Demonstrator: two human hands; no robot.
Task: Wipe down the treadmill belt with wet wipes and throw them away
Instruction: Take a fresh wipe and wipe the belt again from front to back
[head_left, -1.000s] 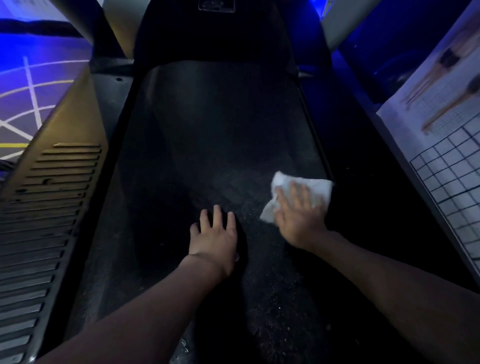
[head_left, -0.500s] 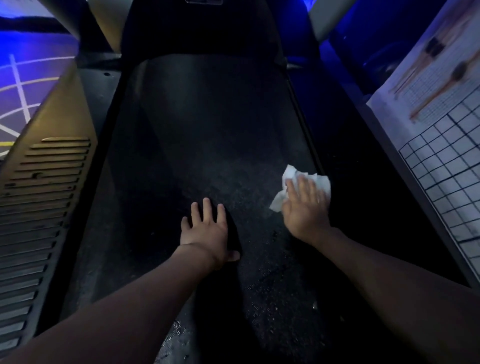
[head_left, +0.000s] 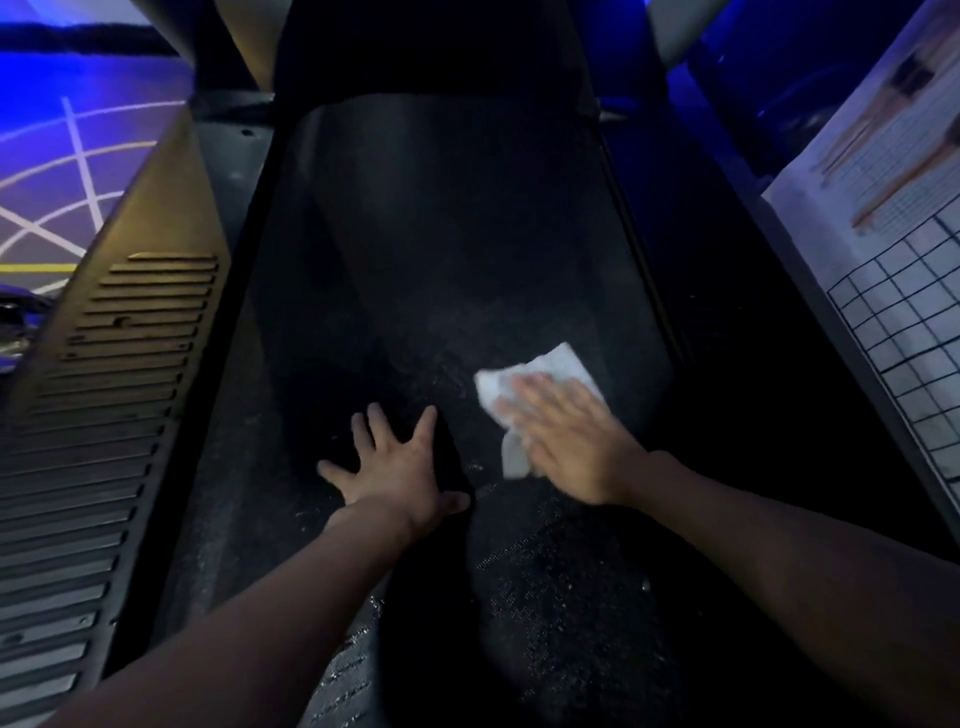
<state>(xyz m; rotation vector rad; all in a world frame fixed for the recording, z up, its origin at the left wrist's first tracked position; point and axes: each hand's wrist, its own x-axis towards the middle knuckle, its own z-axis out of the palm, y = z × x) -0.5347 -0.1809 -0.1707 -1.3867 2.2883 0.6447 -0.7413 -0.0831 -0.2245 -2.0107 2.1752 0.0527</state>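
The wet wipe (head_left: 540, 371) sits flat under the right hand (head_left: 569, 444), near the right edge of the treadmill belt (head_left: 457, 249).
Right fingers lie straight, pressing it down; the left hand (head_left: 400, 467) is splayed wide on the belt just beside, holding nothing. Dark belt runs open ahead, vented side cover (head_left: 104, 395) on the left, gridded chart (head_left: 909, 332) on the right.

No legible text or numbers anywhere, print on the right-hand poster (head_left: 878, 171) too blurred to read

White crumpled wipe (head_left: 545, 371) flat on dark belt (head_left: 457, 249)
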